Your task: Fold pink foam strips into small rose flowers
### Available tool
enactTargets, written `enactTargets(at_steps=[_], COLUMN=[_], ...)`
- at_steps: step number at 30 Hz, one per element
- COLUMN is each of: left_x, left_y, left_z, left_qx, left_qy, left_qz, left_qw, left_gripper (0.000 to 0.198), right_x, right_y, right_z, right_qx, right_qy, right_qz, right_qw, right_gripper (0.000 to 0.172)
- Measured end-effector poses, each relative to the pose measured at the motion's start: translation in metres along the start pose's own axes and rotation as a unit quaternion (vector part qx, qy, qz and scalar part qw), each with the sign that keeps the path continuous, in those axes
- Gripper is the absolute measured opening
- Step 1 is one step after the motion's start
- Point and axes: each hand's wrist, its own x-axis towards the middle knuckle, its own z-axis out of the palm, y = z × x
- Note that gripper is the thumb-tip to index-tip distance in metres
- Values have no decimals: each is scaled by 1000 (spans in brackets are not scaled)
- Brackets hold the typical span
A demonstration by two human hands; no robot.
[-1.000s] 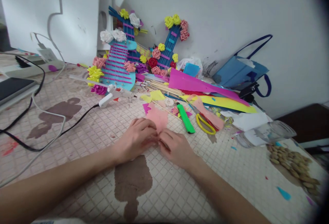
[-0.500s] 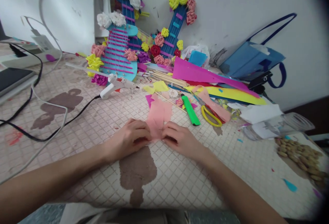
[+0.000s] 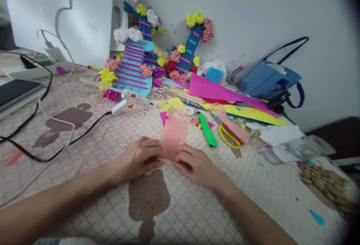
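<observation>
A strip of pale pink paper (image 3: pixel 170 136) lies on the diamond-patterned table (image 3: pixel 208 215); its six o'clock end is clamped in the grip of the left hand (image 3: pixel 144 155), at eight o'clock, and the right hand (image 3: pixel 199 164), at four. A white glue gun (image 3: pixel 120 107) lies at ten, a bright green elongated tool (image 3: pixel 207 130) at three.

The curled fingers of my left grip (image 3: pixel 144 156) and right grip (image 3: pixel 198 164) hide the near corners of the flat pink paper strip (image 3: pixel 170 138). The left edge crops a dark, flat rectangular device (image 3: pixel 17 95); the top cuts off a tall white board (image 3: pixel 87 23). Heaped tan nut-like pieces (image 3: pixel 323 184) blur at right.
</observation>
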Motion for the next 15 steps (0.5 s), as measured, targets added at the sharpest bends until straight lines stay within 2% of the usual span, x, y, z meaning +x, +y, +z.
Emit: enactTargets(at_steps=[8,15], left_x=[-2,0], left_y=[-3,-2], left_z=[-2,-8], left_qx=[-12,-37], left_qy=[-24,-55], left_qz=[6,-2], left_qw=[1000,998], left_gripper=[12,7], right_x=[0,1], right_y=[-1,3], right_z=[0,2], right_qx=[7,20], right_qy=[-24,-4], right_qz=[5,-3], right_qw=[1000,1000], right_gripper=[12,14])
